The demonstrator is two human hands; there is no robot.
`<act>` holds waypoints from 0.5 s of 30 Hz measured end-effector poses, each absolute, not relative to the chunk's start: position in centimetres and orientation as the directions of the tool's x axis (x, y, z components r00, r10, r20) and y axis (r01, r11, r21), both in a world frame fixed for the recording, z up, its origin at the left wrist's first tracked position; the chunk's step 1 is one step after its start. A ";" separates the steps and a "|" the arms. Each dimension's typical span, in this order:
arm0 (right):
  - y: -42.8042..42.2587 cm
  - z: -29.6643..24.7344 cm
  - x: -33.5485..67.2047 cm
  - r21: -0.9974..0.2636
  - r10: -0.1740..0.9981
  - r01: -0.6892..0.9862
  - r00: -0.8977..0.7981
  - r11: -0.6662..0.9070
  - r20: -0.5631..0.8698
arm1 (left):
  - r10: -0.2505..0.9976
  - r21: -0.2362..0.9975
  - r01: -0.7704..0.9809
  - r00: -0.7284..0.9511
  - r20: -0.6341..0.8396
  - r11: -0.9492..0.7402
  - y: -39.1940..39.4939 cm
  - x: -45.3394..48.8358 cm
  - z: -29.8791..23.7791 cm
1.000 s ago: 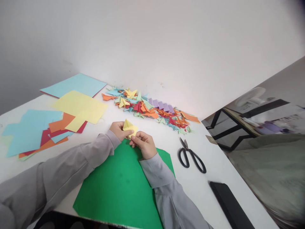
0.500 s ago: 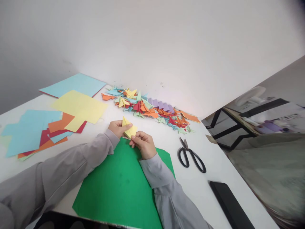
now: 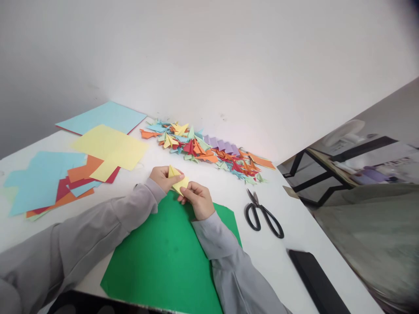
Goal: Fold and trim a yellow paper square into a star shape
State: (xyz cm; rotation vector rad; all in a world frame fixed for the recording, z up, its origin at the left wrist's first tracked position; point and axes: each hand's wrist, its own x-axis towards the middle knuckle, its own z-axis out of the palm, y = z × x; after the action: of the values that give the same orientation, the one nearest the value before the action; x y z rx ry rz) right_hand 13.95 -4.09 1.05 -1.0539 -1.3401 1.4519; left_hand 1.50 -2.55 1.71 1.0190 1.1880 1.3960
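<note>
A small folded piece of yellow paper (image 3: 180, 185) is held between both hands, above the far edge of a green board (image 3: 163, 253). My left hand (image 3: 161, 178) pinches its left side, thumb lying across the front. On its lower right, my right hand (image 3: 199, 198) grips it between thumb and fingers. The paper has a pointed tip at the top left, and its back is hidden. Beyond the hands lies a long heap of small folded paper planes (image 3: 196, 148) in many colours, along the wall.
Black-handled scissors (image 3: 262, 213) lie right of the board, blades slightly apart. Nearer the right edge is a black flat object (image 3: 316, 279). Coloured paper pieces (image 3: 42, 179), a yellow sheet (image 3: 113, 146) and blue sheets (image 3: 104, 117) cover the table's left side.
Both hands keep hold of the yellow paper. It has tilted slightly and its tip sits a little lower. The rest of the view has shifted only slightly.
</note>
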 end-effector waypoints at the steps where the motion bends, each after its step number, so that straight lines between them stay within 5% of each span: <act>1: -4.0 0.9 14.0 -0.996 0.968 -0.069 -0.248 -0.052 -0.033 | 0.990 0.982 -0.182 -0.138 0.016 -0.041 -2.6 1.5 1.8; 7: -3.4 0.3 14.1 -0.968 0.976 -0.232 -0.215 -0.094 -0.043 | 0.979 0.839 -0.504 0.117 -0.168 0.205 -2.1 1.1 2.6; 15: -3.2 0.4 14.2 -0.959 0.965 -0.271 -0.263 -0.086 -0.012 | 0.995 0.938 -0.344 0.100 -0.013 0.047 -2.0 1.3 1.5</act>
State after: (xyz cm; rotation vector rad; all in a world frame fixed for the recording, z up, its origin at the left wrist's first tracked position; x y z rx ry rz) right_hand 14.15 -3.22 0.40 -0.8938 -1.1516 1.5564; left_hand 1.28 -2.00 1.48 0.9697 0.8941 1.2634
